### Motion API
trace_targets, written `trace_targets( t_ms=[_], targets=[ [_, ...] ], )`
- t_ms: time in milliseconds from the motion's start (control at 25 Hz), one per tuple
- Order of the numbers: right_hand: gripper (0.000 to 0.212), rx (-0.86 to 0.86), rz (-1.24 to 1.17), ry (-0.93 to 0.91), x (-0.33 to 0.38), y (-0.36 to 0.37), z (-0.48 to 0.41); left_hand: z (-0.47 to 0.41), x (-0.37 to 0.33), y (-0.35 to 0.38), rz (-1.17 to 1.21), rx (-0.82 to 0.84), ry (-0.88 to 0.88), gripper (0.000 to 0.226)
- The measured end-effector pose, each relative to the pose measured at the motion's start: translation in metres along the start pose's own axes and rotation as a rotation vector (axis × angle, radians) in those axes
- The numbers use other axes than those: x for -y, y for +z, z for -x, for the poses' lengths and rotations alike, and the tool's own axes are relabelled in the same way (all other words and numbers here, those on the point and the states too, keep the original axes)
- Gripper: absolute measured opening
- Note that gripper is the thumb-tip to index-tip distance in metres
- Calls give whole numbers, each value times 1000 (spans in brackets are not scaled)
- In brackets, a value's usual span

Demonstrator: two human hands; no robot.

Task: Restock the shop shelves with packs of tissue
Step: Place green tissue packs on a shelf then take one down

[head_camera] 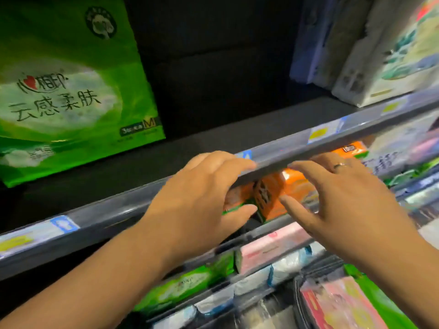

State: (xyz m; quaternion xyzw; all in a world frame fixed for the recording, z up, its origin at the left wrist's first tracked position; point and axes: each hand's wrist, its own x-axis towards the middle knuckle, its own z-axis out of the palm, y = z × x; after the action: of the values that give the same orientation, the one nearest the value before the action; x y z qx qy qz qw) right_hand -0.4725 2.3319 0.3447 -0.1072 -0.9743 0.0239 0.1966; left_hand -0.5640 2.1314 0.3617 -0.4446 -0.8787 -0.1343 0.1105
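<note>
An orange pack of tissue point(273, 195) sits on the shelf just under the grey shelf edge point(308, 148). My left hand point(199, 198) curls around its left end, thumb below and fingers on top by the shelf edge. My right hand point(337, 198) is spread with fingers apart, its fingertips touching the pack's right side and top; a ring shows on one finger. More orange packs point(351, 149) lie further right on the same shelf.
A large green tissue pack point(66, 91) stands on the upper shelf at left, with a dark gap beside it. White and blue packs point(370, 55) fill the upper right. Pink point(270, 245), green point(180, 286) and blue-white packs line the lower shelves.
</note>
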Motion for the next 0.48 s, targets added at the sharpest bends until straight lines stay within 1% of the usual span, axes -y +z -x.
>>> trace_targets(
  t_ms=[80,200,320,480],
  targets=[
    [58,70,45,67,-43,11,31,-12,-35,38,50,26,68,57],
    [56,179,106,169,-105,27,73,-34,-86,99,48,87,120,59],
    [60,369,161,298,-167,45,113,-56,-138,168,42,233,161,65],
    [66,528,154,477,-250,73,170,-80,-211,256,78,401,186,72]
  ],
)
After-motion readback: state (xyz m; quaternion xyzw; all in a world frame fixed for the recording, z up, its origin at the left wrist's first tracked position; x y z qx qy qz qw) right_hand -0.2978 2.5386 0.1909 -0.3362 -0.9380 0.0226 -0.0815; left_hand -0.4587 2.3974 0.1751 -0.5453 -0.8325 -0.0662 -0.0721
